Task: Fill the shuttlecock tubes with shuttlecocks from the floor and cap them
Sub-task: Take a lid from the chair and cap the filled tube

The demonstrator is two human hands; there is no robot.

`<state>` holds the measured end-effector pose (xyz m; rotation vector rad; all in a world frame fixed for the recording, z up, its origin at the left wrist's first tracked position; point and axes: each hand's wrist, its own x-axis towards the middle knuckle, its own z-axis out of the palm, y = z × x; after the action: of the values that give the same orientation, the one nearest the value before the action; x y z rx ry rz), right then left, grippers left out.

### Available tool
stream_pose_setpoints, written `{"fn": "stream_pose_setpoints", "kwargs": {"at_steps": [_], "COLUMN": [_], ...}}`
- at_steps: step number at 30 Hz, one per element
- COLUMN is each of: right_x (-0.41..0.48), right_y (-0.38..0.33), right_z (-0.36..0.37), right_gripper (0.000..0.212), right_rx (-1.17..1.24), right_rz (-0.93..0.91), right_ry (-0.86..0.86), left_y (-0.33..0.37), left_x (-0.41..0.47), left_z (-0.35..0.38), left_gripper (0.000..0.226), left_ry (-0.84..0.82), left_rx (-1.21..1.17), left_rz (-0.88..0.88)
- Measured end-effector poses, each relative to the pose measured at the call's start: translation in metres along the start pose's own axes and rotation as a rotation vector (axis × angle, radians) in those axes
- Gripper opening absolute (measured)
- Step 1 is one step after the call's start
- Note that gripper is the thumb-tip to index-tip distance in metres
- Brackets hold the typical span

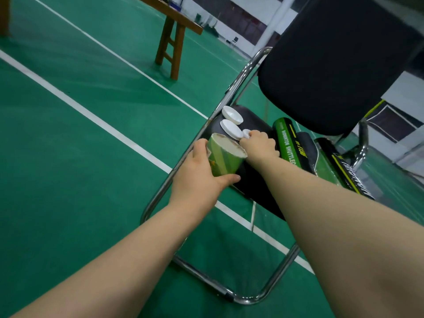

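Observation:
My left hand [199, 173] grips a green shuttlecock tube [223, 159] held upright over the chair seat [254, 187], its open end toward me. My right hand [260, 143] rests on the seat beyond the tube, fingers pinched on a white cap [246, 133]. Two more white caps lie on the seat's far corner: one [231, 128] next to my fingers, the other [232, 114] behind it. A green and black tube [286, 143] lies on the seat right of my right hand, with another dark tube [346, 171] further right. No shuttlecocks are in sight.
The chair has a chrome frame [229, 92] and a black backrest [332, 65] rising at the right. A wooden bench [171, 40] stands on the green court floor behind. White court lines [91, 115] cross the floor at the left.

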<state>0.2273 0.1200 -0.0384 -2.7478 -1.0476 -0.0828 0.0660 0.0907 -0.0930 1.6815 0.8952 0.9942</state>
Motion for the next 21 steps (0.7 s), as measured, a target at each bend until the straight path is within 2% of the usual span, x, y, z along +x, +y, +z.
{"fn": "stream_pose_setpoints", "kwargs": {"at_steps": [4,8,16,19,21], "right_x": [-0.005,-0.012,-0.034,-0.052,-0.068], "right_y": [0.008,0.011,0.016,0.014,0.011], "right_z": [0.004,0.007,0.0,-0.004,-0.009], "right_gripper": [0.044,0.055,0.052,0.046,0.041], "right_rx": [-0.025,-0.027,0.05,0.041,0.16], "right_rz": [-0.024,-0.034,-0.02,-0.135,-0.228], "right_ry": [0.162,0.221,0.184,0.161,0.191], "left_y": [0.004,0.003,0.006,0.004,0.004], "left_x": [-0.001,-0.002,-0.012,-0.023,-0.033], "left_z": [0.007,0.007,-0.008,-0.014,-0.019], "left_gripper": [0.072,0.072,0.072,0.072,0.071], "left_ry": [0.007,0.03,0.032,0.023,0.002], "left_rx": [0.019,0.024,0.069,0.091,0.098], "left_rz": [0.015,0.019,0.014,0.012,0.005]}}
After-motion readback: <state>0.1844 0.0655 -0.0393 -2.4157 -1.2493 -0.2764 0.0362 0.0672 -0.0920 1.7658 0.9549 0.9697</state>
